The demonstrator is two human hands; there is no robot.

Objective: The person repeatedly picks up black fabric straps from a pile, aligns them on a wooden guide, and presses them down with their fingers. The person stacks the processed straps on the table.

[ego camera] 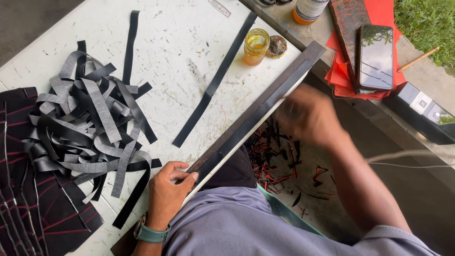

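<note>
Your left hand (166, 194) presses down on the near end of the straightedge (258, 111), fingers together and curled over its top face, thumb along the table-side edge. The straightedge is a long dark bar lying aslant along the table's right edge, running from under those fingers up toward the far corner, with a black strip (246, 124) pinned beneath it. Your right hand (308, 116) sits against the bar's outer side about midway up; it is blurred, so you cannot tell whether its fingers are open or closed, or what they hold.

The table (175, 52) is white, scratched and stained. One loose strip (215, 80) lies just left of the bar, another (130, 45) farther left, and a tangled heap of strips (90, 123) beyond it, too many to count. Dark sheet material (33, 204) with red lines covers the near left corner. One glass jar (256, 46) stands by its lid (277, 46) at the bar's far end. Offcuts (275, 156) litter the floor below. One phone (376, 57) rests on red sheets (341, 78) on a ledge, grass beyond
</note>
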